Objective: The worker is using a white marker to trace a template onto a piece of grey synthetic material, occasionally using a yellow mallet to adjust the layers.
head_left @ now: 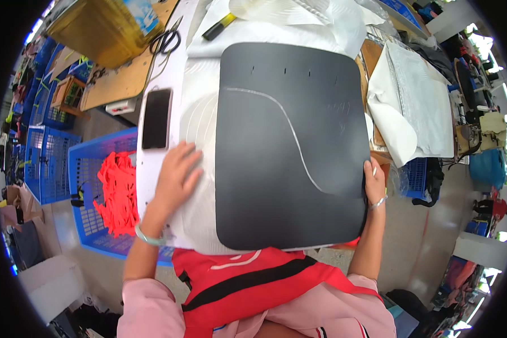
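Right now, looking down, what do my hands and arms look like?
Your left hand is ungloved, with a smooth pale green bangle. Your right hand is ungloved too, with a thin silvery bracelet. The sleeves are short and pink.

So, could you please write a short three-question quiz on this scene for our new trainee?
1. Which of the person's hands holds the edge of the black panel?
2. True or false: the phone lies to the right of the panel.
3. What is heaped in the blue basket just left of the table?
A) scissors
B) red strips
C) white sheets

Key:
1. The right hand, at the panel's right edge.
2. False; it lies on the table, to the left of the panel.
3. B
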`<state>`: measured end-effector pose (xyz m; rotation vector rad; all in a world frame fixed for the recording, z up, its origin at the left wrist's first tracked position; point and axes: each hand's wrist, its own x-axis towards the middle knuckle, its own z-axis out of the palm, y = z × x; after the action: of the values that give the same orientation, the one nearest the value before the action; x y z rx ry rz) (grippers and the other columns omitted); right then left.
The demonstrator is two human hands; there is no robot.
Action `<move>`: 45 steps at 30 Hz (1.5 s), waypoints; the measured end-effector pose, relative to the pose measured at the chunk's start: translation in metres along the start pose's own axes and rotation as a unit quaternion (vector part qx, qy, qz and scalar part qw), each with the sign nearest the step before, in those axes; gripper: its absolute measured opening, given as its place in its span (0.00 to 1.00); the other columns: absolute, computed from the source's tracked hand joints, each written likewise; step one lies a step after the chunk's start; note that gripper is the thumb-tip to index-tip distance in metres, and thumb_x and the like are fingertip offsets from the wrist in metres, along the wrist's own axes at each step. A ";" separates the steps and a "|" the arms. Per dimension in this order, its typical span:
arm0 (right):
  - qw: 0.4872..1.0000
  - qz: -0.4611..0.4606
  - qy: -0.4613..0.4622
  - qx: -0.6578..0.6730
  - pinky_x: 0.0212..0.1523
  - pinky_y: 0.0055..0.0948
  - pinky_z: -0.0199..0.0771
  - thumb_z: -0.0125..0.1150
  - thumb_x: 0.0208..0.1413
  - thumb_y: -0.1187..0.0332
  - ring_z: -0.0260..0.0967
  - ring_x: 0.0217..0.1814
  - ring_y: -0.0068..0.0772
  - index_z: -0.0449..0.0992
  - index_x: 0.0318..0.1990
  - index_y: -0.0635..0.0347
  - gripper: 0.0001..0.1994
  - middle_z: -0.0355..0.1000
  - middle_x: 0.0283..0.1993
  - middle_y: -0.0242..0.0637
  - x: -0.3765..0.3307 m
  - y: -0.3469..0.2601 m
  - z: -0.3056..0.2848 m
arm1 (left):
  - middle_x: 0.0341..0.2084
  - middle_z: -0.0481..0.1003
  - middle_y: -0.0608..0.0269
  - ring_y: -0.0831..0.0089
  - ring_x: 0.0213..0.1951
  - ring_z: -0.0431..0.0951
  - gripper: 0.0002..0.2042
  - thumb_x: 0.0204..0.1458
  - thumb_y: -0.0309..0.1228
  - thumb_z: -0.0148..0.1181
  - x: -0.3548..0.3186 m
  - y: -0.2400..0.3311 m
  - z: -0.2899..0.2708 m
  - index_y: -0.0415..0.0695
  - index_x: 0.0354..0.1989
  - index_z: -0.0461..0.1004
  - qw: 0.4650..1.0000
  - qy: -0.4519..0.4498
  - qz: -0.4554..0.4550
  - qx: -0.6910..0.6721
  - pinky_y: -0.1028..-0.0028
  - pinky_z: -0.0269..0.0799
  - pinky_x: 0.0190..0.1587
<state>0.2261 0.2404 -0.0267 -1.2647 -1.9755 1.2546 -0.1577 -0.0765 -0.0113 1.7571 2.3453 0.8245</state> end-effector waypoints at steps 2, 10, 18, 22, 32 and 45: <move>0.999 -0.030 0.019 -0.041 0.46 0.25 0.67 0.46 0.64 0.65 0.68 0.41 0.25 0.70 0.50 0.70 0.16 0.74 0.40 0.39 0.000 -0.008 0.010 | 0.58 0.64 0.49 0.48 0.62 0.61 0.23 0.47 0.35 0.64 -0.053 0.031 0.004 0.43 0.52 0.72 0.999 -0.021 -0.025 0.012 0.54 0.53 0.63; 0.955 -0.128 0.136 -0.229 0.47 0.36 0.70 0.50 0.62 0.58 0.74 0.47 0.47 0.72 0.50 0.66 0.19 0.75 0.43 0.53 0.015 -0.019 0.059 | 0.65 0.55 0.46 0.48 0.66 0.52 0.37 0.44 0.47 0.66 -0.129 0.056 0.015 0.41 0.61 0.62 0.995 -0.012 -0.102 0.007 0.51 0.42 0.66; 0.945 -0.145 0.174 -0.237 0.44 0.36 0.71 0.52 0.61 0.56 0.74 0.43 0.50 0.73 0.48 0.64 0.19 0.75 0.41 0.52 0.009 0.005 0.072 | 0.63 0.59 0.51 0.52 0.67 0.53 0.42 0.42 0.52 0.66 -0.159 0.044 0.005 0.40 0.63 0.59 0.994 -0.018 -0.102 0.028 0.51 0.38 0.67; 0.925 -0.164 0.191 -0.285 0.44 0.37 0.71 0.51 0.61 0.56 0.74 0.43 0.52 0.74 0.47 0.63 0.19 0.76 0.40 0.51 0.012 0.001 0.071 | 0.62 0.63 0.57 0.53 0.66 0.54 0.40 0.40 0.46 0.69 -0.169 0.046 0.007 0.44 0.62 0.61 0.995 0.006 -0.102 0.014 0.49 0.37 0.67; 0.925 -0.175 0.206 -0.268 0.45 0.38 0.71 0.51 0.60 0.54 0.74 0.43 0.52 0.74 0.48 0.63 0.20 0.76 0.41 0.51 0.002 -0.015 0.089 | 0.63 0.61 0.59 0.56 0.67 0.53 0.39 0.40 0.47 0.68 -0.181 0.045 0.008 0.48 0.63 0.62 0.996 0.018 -0.087 0.009 0.52 0.35 0.68; 0.923 -0.194 0.219 -0.251 0.44 0.34 0.71 0.52 0.60 0.55 0.75 0.40 0.45 0.75 0.47 0.62 0.19 0.77 0.39 0.47 -0.002 -0.024 0.099 | 0.63 0.62 0.63 0.57 0.67 0.54 0.36 0.40 0.42 0.69 -0.187 0.046 0.014 0.51 0.61 0.64 0.995 0.034 -0.094 -0.002 0.50 0.36 0.67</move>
<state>0.1403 0.1907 -0.0519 -1.1557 -2.1178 0.2445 -0.0508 -0.2333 -0.0450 1.4996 2.5003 0.8709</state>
